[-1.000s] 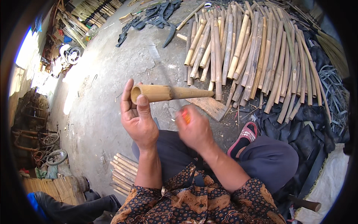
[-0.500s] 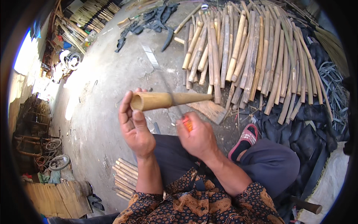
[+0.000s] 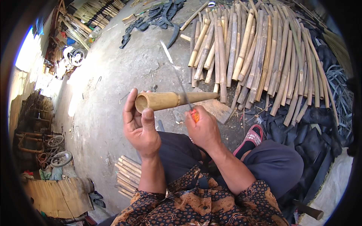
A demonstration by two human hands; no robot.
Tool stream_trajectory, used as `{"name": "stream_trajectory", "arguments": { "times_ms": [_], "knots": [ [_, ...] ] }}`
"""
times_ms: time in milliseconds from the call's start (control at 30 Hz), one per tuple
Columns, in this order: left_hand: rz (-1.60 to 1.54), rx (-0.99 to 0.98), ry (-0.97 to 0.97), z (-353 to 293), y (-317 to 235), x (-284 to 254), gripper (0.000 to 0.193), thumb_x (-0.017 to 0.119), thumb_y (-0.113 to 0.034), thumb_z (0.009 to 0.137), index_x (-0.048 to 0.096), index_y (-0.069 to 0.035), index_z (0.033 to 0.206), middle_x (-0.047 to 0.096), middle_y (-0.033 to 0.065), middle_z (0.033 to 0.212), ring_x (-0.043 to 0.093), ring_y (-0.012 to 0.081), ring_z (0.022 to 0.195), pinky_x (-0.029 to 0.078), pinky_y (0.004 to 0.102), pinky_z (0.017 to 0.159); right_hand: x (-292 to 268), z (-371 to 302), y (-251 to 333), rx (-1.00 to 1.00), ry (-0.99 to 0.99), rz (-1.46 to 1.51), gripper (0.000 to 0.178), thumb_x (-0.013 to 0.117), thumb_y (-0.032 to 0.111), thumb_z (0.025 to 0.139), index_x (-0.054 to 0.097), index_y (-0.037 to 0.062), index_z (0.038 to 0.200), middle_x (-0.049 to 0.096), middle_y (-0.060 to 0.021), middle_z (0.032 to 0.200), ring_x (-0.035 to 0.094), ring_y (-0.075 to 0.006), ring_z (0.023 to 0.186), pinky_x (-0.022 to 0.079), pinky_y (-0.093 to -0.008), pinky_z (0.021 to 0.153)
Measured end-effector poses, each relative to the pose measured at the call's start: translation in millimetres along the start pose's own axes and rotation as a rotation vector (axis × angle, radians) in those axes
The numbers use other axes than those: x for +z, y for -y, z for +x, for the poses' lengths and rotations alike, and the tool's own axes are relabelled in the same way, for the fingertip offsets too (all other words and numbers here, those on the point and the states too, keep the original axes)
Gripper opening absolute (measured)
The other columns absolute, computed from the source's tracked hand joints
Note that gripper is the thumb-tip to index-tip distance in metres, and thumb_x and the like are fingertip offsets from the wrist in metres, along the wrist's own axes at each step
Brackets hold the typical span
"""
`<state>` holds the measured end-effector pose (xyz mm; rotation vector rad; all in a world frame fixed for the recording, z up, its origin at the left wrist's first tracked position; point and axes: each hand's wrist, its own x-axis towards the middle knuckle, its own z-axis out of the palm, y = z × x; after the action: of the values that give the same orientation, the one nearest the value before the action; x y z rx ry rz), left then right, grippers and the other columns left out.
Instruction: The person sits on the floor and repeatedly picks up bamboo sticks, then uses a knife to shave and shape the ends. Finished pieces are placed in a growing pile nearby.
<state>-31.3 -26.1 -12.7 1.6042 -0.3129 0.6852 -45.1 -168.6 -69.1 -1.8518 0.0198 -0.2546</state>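
Observation:
My left hand (image 3: 142, 130) is closed around a bamboo tube (image 3: 160, 101) near its wide, hollow end, thumb below the opening. The tube lies nearly level and narrows past a step to a thin end on the right. My right hand (image 3: 204, 127) grips the orange-red handle (image 3: 194, 115) of a long, thin metal blade (image 3: 166, 51). Pointing up and away to the left, the blade crosses the tube just right of the step. Whether it is a knife or a saw I cannot tell, nor whether its edge touches the bamboo.
A big pile of cut bamboo poles (image 3: 250, 49) covers the far right. Black rubbery scraps (image 3: 160, 17) lie on the concrete floor ahead. A short bamboo bundle (image 3: 128, 173) rests beside my left forearm. At lower right is a wooden handle (image 3: 312, 211).
The blade has shifted right along the tube toward its thin end and now shows narrower. My right hand has moved slightly right. My left hand keeps its hold; the whole view has shifted a little.

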Motion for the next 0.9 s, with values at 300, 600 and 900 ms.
{"name": "stream_trajectory", "arguments": {
  "times_ms": [300,600,900],
  "knots": [
    [-0.132,0.021,0.106,6.4,3.7,0.6,0.059,0.06,-0.028,0.105,0.041,0.008,0.147,0.055,0.0233,0.144,0.054,0.031,0.133,0.04,0.0431,0.114,-1.5,3.1,-4.1,0.021,0.082,0.034,0.022,0.065,0.022,0.095,0.058,0.0018,0.091,0.065,-0.0236,0.068,0.068,-0.0441,0.064,0.055,-0.0504,0.058],
    [-0.092,-0.014,0.01,-2.9,0.8,6.3,0.065,0.072,-0.007,0.095,0.037,0.006,0.148,0.061,0.0194,0.13,0.06,0.0274,0.125,0.048,0.0399,0.109,-1.1,2.3,1.4,-0.044,0.086,0.057,0.024,0.065,0.022,0.095,0.058,-0.0008,0.095,0.067,-0.0236,0.07,0.069,-0.0426,0.065,0.054,-0.0498,0.056],
    [-0.032,0.014,0.043,-1.6,1.5,1.2,0.058,0.067,-0.015,0.1,0.041,0.008,0.147,0.06,0.0179,0.133,0.058,0.0261,0.129,0.044,0.0359,0.109,-5.9,1.3,-1.5,-0.058,0.129,0.082,0.027,0.067,0.026,0.095,0.061,-0.0005,0.094,0.066,-0.0256,0.072,0.069,-0.0438,0.068,0.053,-0.0477,0.061]
  ]
}}
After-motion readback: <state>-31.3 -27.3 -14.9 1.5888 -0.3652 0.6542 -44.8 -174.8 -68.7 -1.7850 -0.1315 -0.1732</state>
